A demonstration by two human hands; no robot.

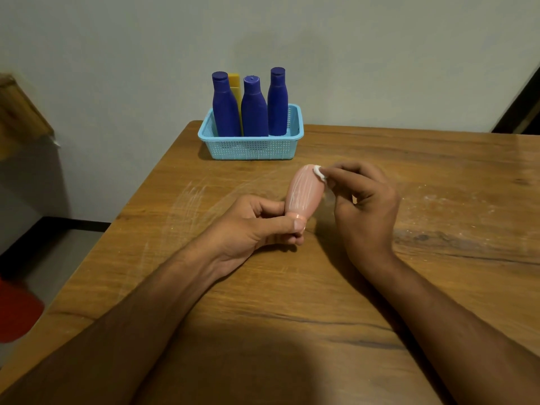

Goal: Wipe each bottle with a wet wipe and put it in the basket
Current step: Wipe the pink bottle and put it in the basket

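The left hand [257, 226] grips the pink bottle [305, 190] by its cap, long axis pointing away toward the basket [251, 147]. The right hand [362, 200] pinches a wipe [319, 171] against its far end.

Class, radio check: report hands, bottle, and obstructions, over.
Left hand grips pink bottle by cap. Right hand pinches wipe on it. Path to basket clear.

A scuffed wooden table [292, 287] meets a plain wall [117, 54].
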